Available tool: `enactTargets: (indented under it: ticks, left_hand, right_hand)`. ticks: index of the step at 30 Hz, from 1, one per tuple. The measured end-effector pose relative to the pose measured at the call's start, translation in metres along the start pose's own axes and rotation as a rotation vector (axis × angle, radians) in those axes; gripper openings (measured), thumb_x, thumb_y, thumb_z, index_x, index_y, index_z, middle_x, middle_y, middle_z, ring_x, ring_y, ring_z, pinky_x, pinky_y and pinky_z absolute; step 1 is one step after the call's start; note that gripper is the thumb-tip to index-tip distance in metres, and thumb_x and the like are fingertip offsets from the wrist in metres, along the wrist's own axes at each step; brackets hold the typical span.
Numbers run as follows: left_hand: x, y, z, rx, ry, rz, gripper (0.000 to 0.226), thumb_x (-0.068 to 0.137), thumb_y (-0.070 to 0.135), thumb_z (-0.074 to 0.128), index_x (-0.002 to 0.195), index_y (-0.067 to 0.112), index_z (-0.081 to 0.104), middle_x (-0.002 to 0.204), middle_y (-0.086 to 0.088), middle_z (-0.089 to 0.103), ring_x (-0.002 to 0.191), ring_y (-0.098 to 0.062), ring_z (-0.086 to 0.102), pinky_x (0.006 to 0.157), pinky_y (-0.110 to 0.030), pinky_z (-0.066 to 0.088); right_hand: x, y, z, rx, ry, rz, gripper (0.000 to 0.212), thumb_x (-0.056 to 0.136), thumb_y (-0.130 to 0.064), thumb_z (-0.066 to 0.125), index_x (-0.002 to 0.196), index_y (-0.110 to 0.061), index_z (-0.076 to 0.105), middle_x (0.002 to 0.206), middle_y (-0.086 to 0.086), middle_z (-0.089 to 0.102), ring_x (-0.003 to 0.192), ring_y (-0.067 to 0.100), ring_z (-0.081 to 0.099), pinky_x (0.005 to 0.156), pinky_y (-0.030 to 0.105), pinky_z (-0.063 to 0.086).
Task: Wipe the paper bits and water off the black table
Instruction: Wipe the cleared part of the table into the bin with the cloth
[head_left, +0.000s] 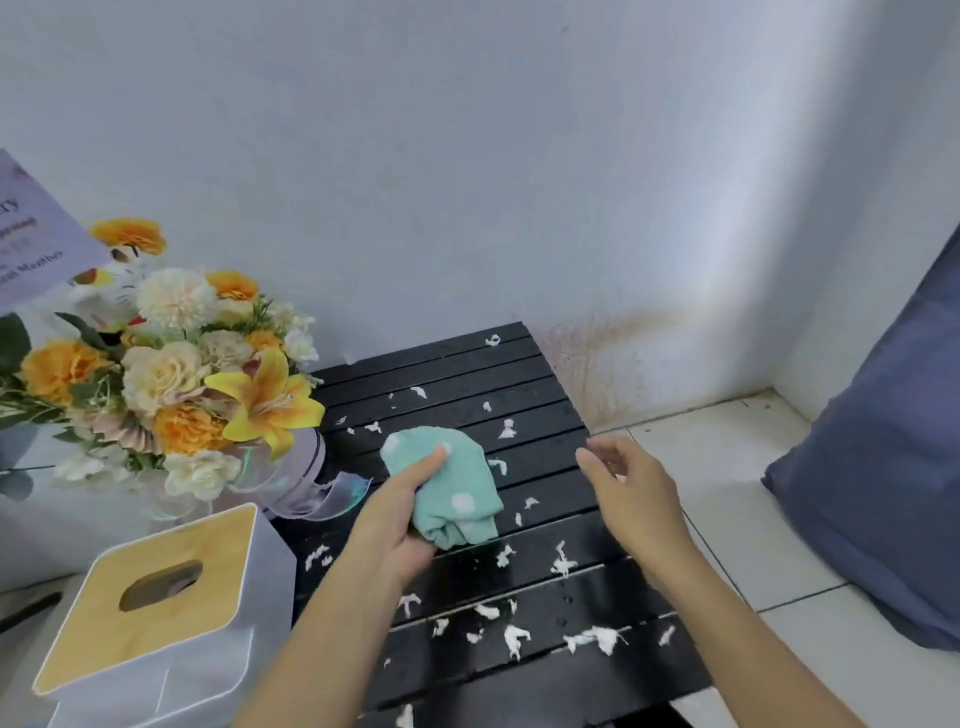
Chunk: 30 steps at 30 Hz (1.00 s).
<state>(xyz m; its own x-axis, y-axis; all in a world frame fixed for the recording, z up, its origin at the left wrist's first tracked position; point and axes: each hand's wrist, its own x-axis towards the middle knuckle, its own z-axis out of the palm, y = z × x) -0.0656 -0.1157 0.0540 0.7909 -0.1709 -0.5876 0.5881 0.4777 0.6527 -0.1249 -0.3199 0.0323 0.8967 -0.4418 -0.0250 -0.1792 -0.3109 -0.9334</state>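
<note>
The black slatted table (457, 374) stands against the wall, strewn with several white paper bits (597, 638) and small water drops. My left hand (400, 514) grips a bunched mint-green cloth with white dots (457, 483) just above the table's middle. My right hand (631, 493) hovers to the right of the cloth with relaxed fingers, holding nothing.
A bouquet of orange, yellow and cream flowers (171, 374) stands at the table's left side. A white tissue box with a wooden lid (150, 597) sits at the front left. A blue pillow (883, 499) lies on the tiled floor (737, 478) to the right.
</note>
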Motion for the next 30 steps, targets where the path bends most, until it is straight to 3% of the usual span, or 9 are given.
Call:
enactTargets:
  ticks: [4, 9, 13, 15, 18, 21, 23, 27, 30]
  left_hand:
    - [0.069, 0.053, 0.012, 0.234, 0.163, 0.198, 0.036, 0.08, 0.007, 0.074, 0.113, 0.006, 0.06, 0.105, -0.017, 0.07, 0.092, -0.037, 0.068, 0.069, -0.05, 0.057]
    - [0.157, 0.104, 0.039, 0.859, 0.154, 0.386, 0.02, 0.079, 0.014, 0.075, 0.096, 0.009, 0.065, 0.093, -0.013, 0.069, 0.084, -0.032, 0.068, 0.063, -0.039, 0.056]
    - [0.22, 0.129, 0.063, 1.388, 0.237, 0.867, 0.009, 0.085, 0.017, 0.062, 0.082, 0.009, 0.06, 0.075, -0.005, 0.061, 0.072, -0.025, 0.058, 0.056, -0.029, 0.042]
    - [0.256, 0.13, 0.063, 1.547, 0.283, 1.092, 0.011, 0.087, 0.021, 0.056, 0.095, 0.015, 0.062, 0.09, -0.007, 0.061, 0.087, -0.03, 0.058, 0.066, -0.035, 0.044]
    - [0.299, 0.111, 0.053, 1.867, 0.262, 0.802, 0.049, 0.091, 0.052, 0.047, 0.136, 0.03, 0.045, 0.13, -0.008, 0.047, 0.121, -0.034, 0.042, 0.095, -0.048, 0.04]
    - [0.322, 0.099, 0.046, 2.188, 0.269, 0.693, 0.056, 0.093, 0.063, 0.031, 0.141, 0.035, 0.036, 0.141, -0.005, 0.036, 0.126, -0.032, 0.032, 0.098, -0.051, 0.033]
    - [0.327, 0.104, 0.046, 2.128, 0.335, 0.761, 0.05, 0.095, 0.059, 0.031, 0.139, 0.038, 0.04, 0.136, -0.006, 0.039, 0.124, -0.031, 0.034, 0.097, -0.051, 0.033]
    - [0.349, 0.096, 0.063, 1.665, 0.465, 0.798, 0.034, 0.096, 0.041, 0.045, 0.124, 0.029, 0.059, 0.121, -0.011, 0.048, 0.114, -0.034, 0.042, 0.09, -0.046, 0.039]
    - [0.348, 0.078, 0.073, 1.667, 0.18, 0.932, 0.022, 0.092, 0.04, 0.048, 0.108, 0.033, 0.062, 0.105, -0.005, 0.057, 0.105, -0.029, 0.049, 0.077, -0.036, 0.039]
  right_hand:
    - [0.103, 0.029, 0.042, -0.299, -0.029, 0.079, 0.043, 0.1, -0.042, 0.042, 0.139, -0.026, 0.044, 0.137, 0.002, 0.054, 0.127, 0.029, 0.047, 0.106, 0.05, 0.034]
    - [0.185, 0.048, 0.069, -0.222, -0.2, 0.032, 0.044, 0.105, -0.032, 0.03, 0.148, -0.024, 0.032, 0.147, 0.0, 0.045, 0.132, 0.026, 0.043, 0.105, 0.039, 0.033]
    - [0.204, 0.068, 0.082, -0.263, -0.127, 0.002, 0.039, 0.105, -0.032, 0.023, 0.139, -0.036, 0.041, 0.129, -0.005, 0.056, 0.118, 0.024, 0.053, 0.096, 0.042, 0.042]
    - [0.207, 0.075, 0.086, -0.348, -0.095, 0.0, 0.041, 0.105, -0.036, 0.021, 0.142, -0.037, 0.037, 0.131, -0.004, 0.055, 0.117, 0.027, 0.054, 0.094, 0.043, 0.043]
    - [0.211, 0.08, 0.088, -0.365, -0.081, 0.013, 0.042, 0.105, -0.039, 0.02, 0.144, -0.039, 0.035, 0.134, -0.002, 0.057, 0.118, 0.027, 0.054, 0.094, 0.042, 0.044]
    - [0.215, 0.081, 0.087, -0.318, -0.088, 0.032, 0.042, 0.105, -0.039, 0.021, 0.144, -0.04, 0.035, 0.133, -0.002, 0.058, 0.119, 0.024, 0.053, 0.097, 0.043, 0.043]
    - [0.213, 0.083, 0.087, -0.291, -0.089, 0.052, 0.042, 0.104, -0.04, 0.021, 0.144, -0.042, 0.035, 0.129, -0.003, 0.06, 0.117, 0.022, 0.054, 0.098, 0.044, 0.043]
    - [0.213, 0.085, 0.088, -0.287, -0.094, 0.019, 0.041, 0.105, -0.041, 0.021, 0.144, -0.044, 0.034, 0.123, -0.006, 0.063, 0.11, 0.019, 0.056, 0.09, 0.039, 0.045]
    - [0.216, 0.086, 0.086, -0.238, -0.106, 0.03, 0.041, 0.105, -0.04, 0.022, 0.142, -0.047, 0.036, 0.124, -0.008, 0.062, 0.112, 0.017, 0.055, 0.094, 0.037, 0.043]
